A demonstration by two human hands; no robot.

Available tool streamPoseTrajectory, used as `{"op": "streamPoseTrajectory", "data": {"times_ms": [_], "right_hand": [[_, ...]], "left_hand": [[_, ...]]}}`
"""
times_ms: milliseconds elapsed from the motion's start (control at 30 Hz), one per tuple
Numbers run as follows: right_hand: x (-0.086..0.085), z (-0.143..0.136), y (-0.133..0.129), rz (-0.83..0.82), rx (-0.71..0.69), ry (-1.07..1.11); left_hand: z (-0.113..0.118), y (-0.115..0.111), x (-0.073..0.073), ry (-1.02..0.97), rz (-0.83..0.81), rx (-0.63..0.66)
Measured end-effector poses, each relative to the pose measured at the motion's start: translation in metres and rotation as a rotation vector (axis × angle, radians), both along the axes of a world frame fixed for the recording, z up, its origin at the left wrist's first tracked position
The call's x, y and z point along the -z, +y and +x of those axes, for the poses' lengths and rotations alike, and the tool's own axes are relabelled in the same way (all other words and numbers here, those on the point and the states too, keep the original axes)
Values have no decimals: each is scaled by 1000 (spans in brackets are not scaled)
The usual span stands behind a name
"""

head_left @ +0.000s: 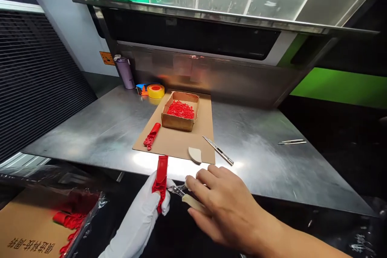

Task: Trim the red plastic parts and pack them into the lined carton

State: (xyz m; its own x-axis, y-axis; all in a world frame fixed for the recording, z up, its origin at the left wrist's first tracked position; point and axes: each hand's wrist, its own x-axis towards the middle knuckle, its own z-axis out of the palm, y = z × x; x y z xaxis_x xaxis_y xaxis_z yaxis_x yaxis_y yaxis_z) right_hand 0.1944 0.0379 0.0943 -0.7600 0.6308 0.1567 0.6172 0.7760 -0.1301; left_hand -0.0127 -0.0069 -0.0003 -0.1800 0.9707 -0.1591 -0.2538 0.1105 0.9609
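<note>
In a white glove, my left hand (150, 201) is closed around a red moulded plastic part (162, 171), held upright just in front of the table's front edge. My bare right hand (222, 197) grips nippers (192, 200) with pale handles. Their metal jaws reach the right side of the red part, near my left fingertips; whether they touch it I cannot tell. A similar red part (152, 135) lies on the cardboard sheet (184, 141) beyond my left hand.
On the cardboard stand a box of small red pieces (180, 113), a pale wedge-shaped piece (195, 155) and a craft knife (218, 150). Tweezers (292, 142) lie right. Tape (155, 91) and a purple bottle (125, 72) stand back left. A carton (30, 225) holding red parts is lower left.
</note>
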Motion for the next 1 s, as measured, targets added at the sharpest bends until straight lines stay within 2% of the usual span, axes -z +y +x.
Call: {"op": "streamPoseTrajectory", "data": {"times_ms": [67, 133, 400, 567, 733, 900, 1000], "right_hand": [[-1, -6, -3, 71, -24, -50], [-1, -11, -4, 128, -45, -86], [3, -25, -11, 271, -70, -145], [5, -32, -15, 385, -69, -142], [9, -35, -16, 423, -69, -155], [12, -36, -15, 349, -105, -227], [15, -36, -16, 304, -144, -245]], "left_hand": [[-1, 1, 7, 85, 16, -32], [-1, 1, 8, 113, 19, -38], [4, -3, -15, 125, 12, 8], [5, -4, -18, 131, 20, 15], [2, -3, -8, 172, 20, 10], [-2, 6, 9, 230, 3, -1], [-3, 7, 10, 249, -12, -19]]}}
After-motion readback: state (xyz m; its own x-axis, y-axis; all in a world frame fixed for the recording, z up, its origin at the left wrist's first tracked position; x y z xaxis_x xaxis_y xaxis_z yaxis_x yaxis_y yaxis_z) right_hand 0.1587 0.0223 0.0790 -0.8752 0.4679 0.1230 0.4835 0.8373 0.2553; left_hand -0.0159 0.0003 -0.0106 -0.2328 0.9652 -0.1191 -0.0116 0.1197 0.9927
